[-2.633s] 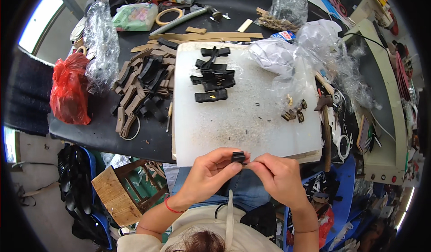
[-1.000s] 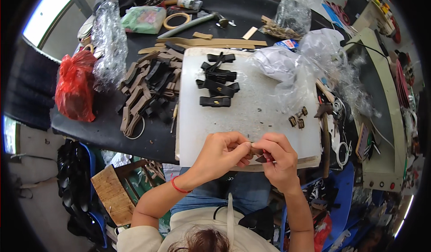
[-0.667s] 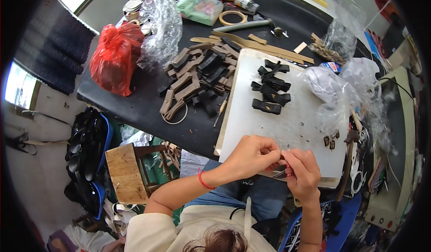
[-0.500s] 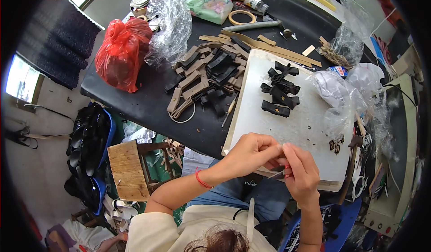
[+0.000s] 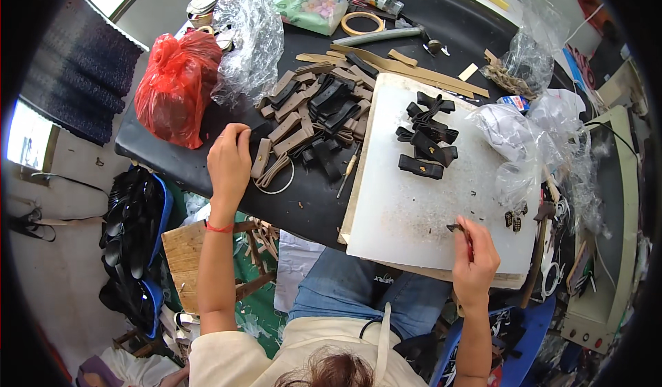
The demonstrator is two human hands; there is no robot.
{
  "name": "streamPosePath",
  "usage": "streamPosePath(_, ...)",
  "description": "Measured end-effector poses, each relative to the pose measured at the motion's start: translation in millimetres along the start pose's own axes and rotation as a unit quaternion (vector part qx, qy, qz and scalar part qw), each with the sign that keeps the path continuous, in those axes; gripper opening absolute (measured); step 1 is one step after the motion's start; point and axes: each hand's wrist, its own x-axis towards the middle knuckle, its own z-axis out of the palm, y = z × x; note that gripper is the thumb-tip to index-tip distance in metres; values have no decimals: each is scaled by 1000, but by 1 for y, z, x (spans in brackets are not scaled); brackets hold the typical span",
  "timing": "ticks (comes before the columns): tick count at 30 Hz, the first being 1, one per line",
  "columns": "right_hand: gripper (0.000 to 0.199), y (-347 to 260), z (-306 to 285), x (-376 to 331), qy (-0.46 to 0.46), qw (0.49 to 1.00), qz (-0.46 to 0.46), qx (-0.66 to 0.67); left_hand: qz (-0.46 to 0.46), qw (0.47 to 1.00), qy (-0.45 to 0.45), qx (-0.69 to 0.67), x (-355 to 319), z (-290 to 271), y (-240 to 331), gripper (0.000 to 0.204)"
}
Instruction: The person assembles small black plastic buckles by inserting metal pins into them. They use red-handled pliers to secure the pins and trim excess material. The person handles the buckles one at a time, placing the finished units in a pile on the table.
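My left hand is over the table's left part, with fingers closed together beside the left edge of a pile of folded brown straps and black straps. A black strap lies right at its fingertips; whether they grip it, I cannot make out. My right hand is closed around a slim tool with a red handle and a dark tip, low over the white board. Farther up the board lie several black straps with small gold-coloured spots. Small dark pieces sit near the board's right side.
A red plastic bag and clear plastic wrap stand at the left. A hammer, a tape roll and a bottle lie at the back. An awl-like tool rests beside the board. A wooden stool stands below.
My hands, which were together over the board's near edge, have parted. The left has moved left to the strap pile; the right has moved slightly right with the slim tool.
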Motion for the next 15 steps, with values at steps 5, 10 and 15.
streamPosePath(5, 17, -1, -11, -21, 1, 988, 129, 83, -142, 958, 71, -241, -10, -11, 20, 23)
streamPosePath(10, 19, -20, -13, -19, -25, 970, 125, 208, -136, 809, -239, -520, -59, -17, 131, 22)
streamPosePath(15, 17, -41, -17, -11, -6, 971, 26, 238, -165, 678, -339, -631, -105, -3, 196, 28)
